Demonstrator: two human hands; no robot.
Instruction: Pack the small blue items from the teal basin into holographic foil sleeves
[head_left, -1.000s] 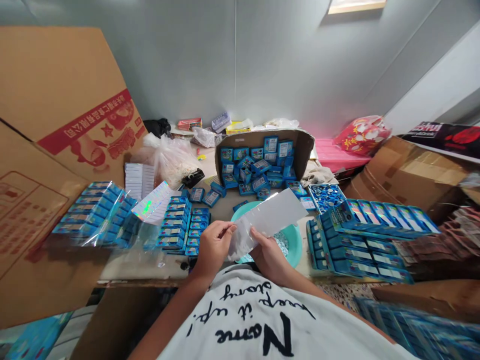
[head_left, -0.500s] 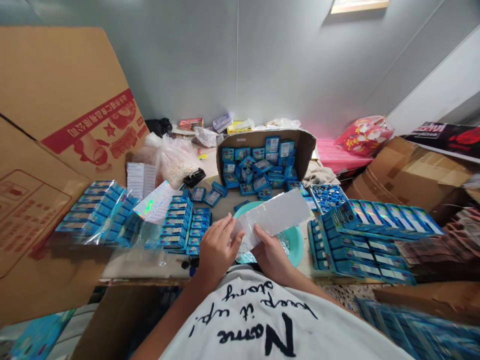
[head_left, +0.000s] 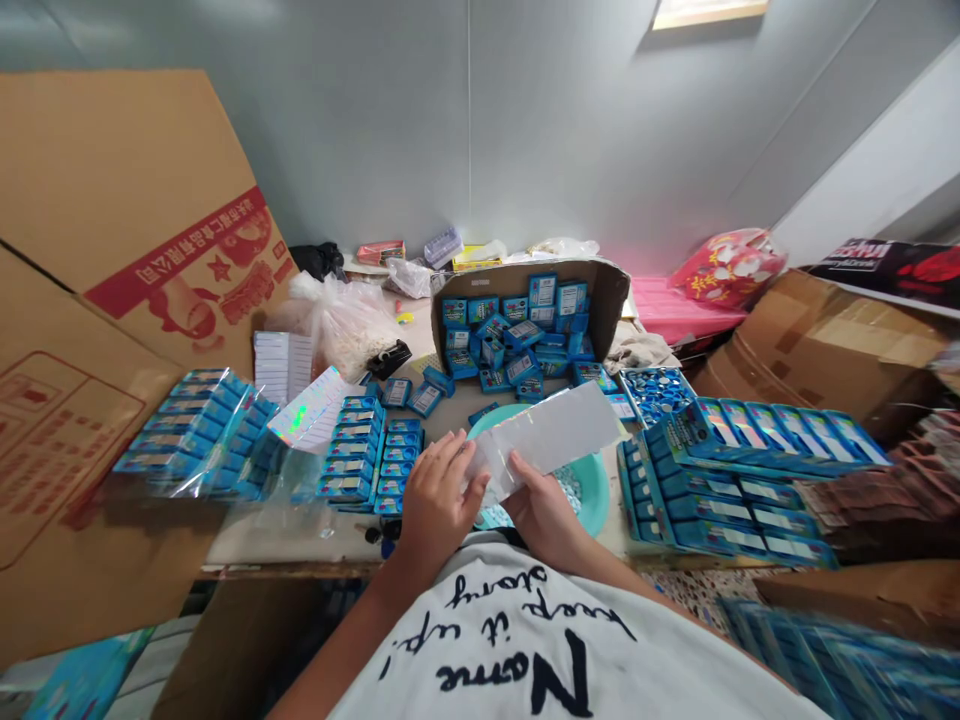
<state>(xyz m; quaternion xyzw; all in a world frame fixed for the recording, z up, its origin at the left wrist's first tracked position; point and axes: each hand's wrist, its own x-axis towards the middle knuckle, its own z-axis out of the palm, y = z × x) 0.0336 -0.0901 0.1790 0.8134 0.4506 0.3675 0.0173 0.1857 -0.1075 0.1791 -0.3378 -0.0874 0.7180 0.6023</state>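
A long pale grey-white sheet [head_left: 571,428] with a shiny, clear-looking left end lies slantwise between my hands, its right end raised. My right hand [head_left: 546,508] grips its lower edge, thumb on top and fingers underneath. At the left end, my left hand [head_left: 441,495] closes on the sheet, fingers together and thumb pointing inward. Below it sits a turquoise basin [head_left: 598,492] holding many small pale pieces, partly covered by the sheet and my hands. Just left of my left hand stand rows of small blue boxes [head_left: 352,450].
An upturned carton [head_left: 616,300] spills blue boxes at the back. Stacked blue boxes [head_left: 739,500] and a tray of small blue pieces [head_left: 656,392] stand right. On the left are a large cardboard box [head_left: 112,140], a shiny sticker sheet [head_left: 311,412] and film-wrapped blue boxes [head_left: 199,430].
The view has shifted slightly. Both hands keep their hold on the pale sheet, which has hardly moved; the left fingers have shifted a little at its left end.
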